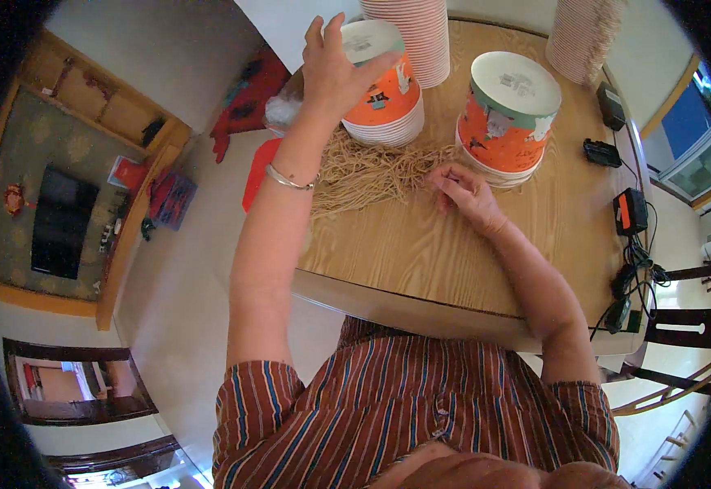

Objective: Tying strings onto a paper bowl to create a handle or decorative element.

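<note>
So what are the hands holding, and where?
The left hand grips the upside-down stack of orange paper cups at its top edge. The right hand pinches tan strings at the pile's right end, on the wooden table.

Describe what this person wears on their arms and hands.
Both forearms are bare. The left hand has a thin silver bangle at the wrist; the right hand wears nothing visible. Short sleeves of a rust-red shirt with blue and pale stripes cover the upper arms.
</note>
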